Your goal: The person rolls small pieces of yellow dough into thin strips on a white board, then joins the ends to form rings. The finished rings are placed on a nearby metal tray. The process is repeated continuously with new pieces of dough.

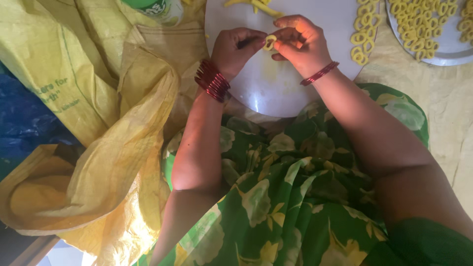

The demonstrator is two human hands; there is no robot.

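Right at the top centre of the frame, both hands meet over a small yellow dough ring (pixel 269 42). The left hand (pixel 236 49) pinches one side of it with thumb and fingertips, the right hand (pixel 301 45) pinches the other side, so the ring is grasped between the two, held just above the board, probably so its ends can be pressed together. The dough looks soft and matte, a thin rope bent into a loop.

Below the hands lies a round white board (pixel 276 91), smooth and flat, faintly smeared yellow where dough has touched it. At its top edge sit a few straight yellow dough strips (pixel 258 6), and along its right rim a cluster of finished rings (pixel 363 37), laid close together in rows. Further to the upper right, a metal plate (pixel 451 49) is packed with more of the same rings.

Glossy red bangles (pixel 213 80) stack on the left wrist; a thinner set circles the right. A green cloth with pale leaf print (pixel 295 197) fills the lower frame. At the left, crinkled yellow woven sacks (pixel 98 123) lie spread out in folds.
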